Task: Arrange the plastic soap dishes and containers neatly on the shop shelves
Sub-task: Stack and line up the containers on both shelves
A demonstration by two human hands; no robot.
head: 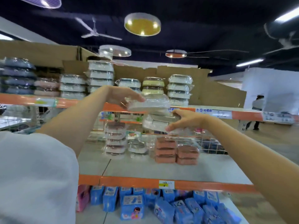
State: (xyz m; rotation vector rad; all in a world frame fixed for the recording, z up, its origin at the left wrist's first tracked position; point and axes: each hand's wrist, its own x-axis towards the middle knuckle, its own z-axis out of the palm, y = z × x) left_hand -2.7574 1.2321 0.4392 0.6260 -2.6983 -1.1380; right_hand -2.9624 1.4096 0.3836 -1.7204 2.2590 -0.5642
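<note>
The left hand (124, 97) grips a clear-wrapped white plastic soap dish (148, 103) level with the orange-edged top shelf (40, 101), while the right hand (186, 119) just below clasps a second wrapped white dish (155, 122).

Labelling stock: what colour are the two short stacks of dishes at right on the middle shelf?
Orange-pink stacks, wrapped in clear plastic; head view.

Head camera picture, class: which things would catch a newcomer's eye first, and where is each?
At centre, the left hand grips a clear-wrapped white plastic soap dish level with the top orange shelf edge. Just below, the right hand holds a second wrapped white dish. Behind them, on the middle shelf, stand stacks of orange-pink wrapped dishes.
</note>
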